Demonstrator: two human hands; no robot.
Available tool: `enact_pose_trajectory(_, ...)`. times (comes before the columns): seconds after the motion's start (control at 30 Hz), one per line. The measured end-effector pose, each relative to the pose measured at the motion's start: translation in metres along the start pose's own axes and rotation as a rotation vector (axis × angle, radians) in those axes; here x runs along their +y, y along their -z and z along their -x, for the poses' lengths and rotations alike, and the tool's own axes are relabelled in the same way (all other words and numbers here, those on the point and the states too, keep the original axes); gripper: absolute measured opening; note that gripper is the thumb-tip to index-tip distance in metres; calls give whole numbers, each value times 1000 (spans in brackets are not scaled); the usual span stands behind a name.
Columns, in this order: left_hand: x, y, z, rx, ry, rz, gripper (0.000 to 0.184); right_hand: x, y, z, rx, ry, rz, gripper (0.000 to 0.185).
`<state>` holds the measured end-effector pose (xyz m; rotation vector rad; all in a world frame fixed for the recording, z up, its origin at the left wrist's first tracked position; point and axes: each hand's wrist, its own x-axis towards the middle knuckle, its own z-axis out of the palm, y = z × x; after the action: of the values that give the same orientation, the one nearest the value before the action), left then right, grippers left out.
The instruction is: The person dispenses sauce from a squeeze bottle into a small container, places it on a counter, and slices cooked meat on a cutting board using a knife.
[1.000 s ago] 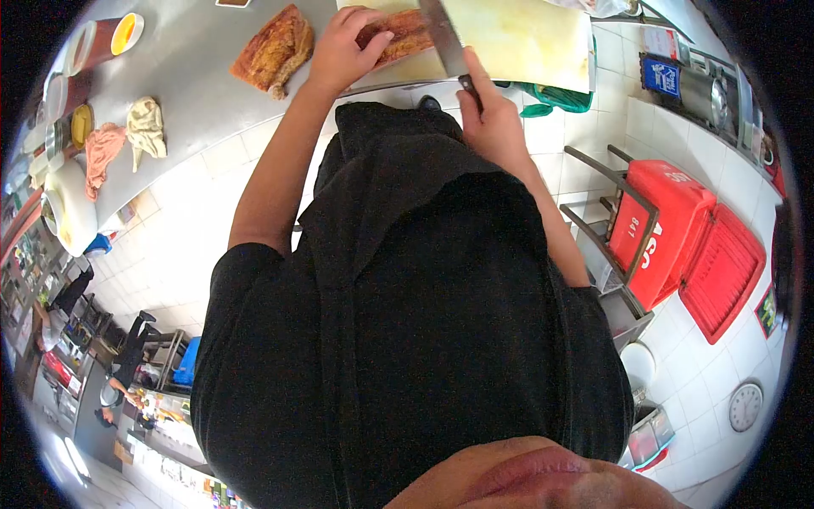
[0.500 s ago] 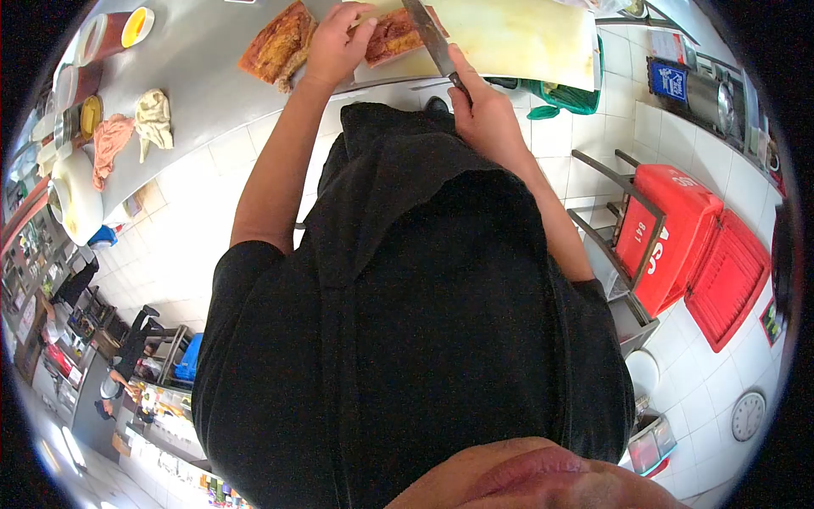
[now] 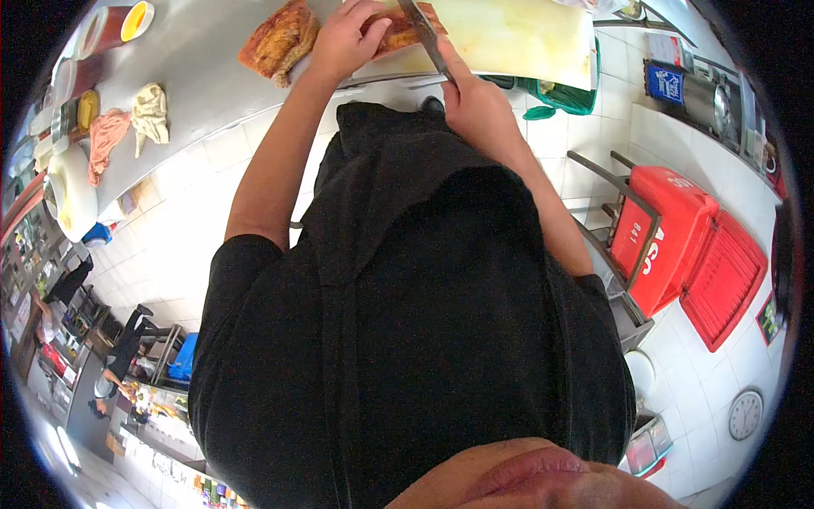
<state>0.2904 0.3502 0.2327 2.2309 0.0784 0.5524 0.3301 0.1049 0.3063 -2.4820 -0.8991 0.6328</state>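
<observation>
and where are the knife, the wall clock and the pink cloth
Knife [image 3: 427,36]: head view, on the blade.
Wall clock [image 3: 746,416]: head view, middle of the dial.
Pink cloth [image 3: 108,140]: head view, upper part.

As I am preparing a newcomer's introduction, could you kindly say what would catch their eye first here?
Probably the bright red box, its lid open, at the view's right. Next, at the top, the knife in the right hand, its blade over a browned slab of meat, with the left hand at the slab's left end.
</observation>
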Motion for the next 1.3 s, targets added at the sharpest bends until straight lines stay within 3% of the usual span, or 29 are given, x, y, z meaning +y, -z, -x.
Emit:
enact_pose_trajectory(0.37, 1, -26, -6, 44, -122, -230, 18, -20, 19, -13, -112, -24, 104, 74)
enact_pose_trajectory(0.47, -16, -37, 3, -61, 31, -346, 26, -33, 28, -21, -141, -18, 128, 78)
enact_pose_trajectory(0.53, -20, -38, 2, -46, 0, -336, 24, -37, 30, -26, -165, -28, 130, 78)
enact_pose_trajectory(0.9, -30, -44, 5, -64, 19, -337, 27, -33, 11, -62, -67, 30, 77, 66)
enact_pose_trajectory(1.1, -32, -42, 4, -79, -8, -383, 32, -12, -19, -75, -96, 3, 100, 69)
enact_pose_trajectory(1.3, -22, -38, 8, -25, -91, -370, 42, 16, -39, -84, 120, 217, -7, 65)
